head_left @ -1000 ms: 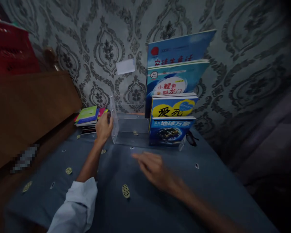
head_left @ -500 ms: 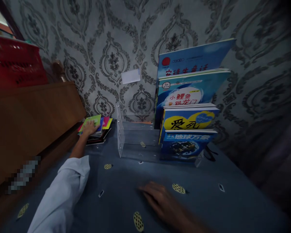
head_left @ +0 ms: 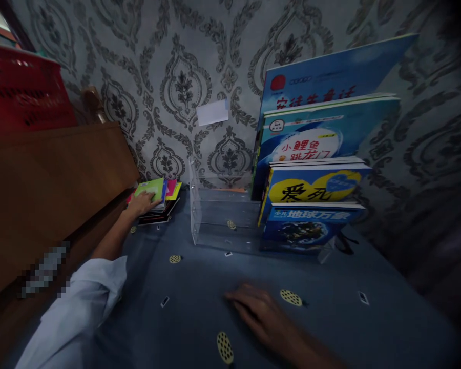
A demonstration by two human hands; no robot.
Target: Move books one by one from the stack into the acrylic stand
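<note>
My left hand reaches out to the far left and is closed at the near edge of a yellow-green book, its fingers over the cover. This book lies on top of a small stack with pink and yellow books and dark ones below. The thumb's hold is partly hidden. My right hand rests palm down on the blue patterned cloth, slightly blurred, fingers loosely stretched and holding nothing. Beyond it stands a clear tiered rack, with picture books upright in its right half.
On the left is a brown wooden panel with a red basket on top. Patterned wallpaper rises behind, bearing a white label. A dark strap lies right of the rack.
My left hand has shifted slightly toward the near edge of the yellow-green book, and its forearm has drawn left. The view has moved a little closer. My right hand stays on the cloth.
</note>
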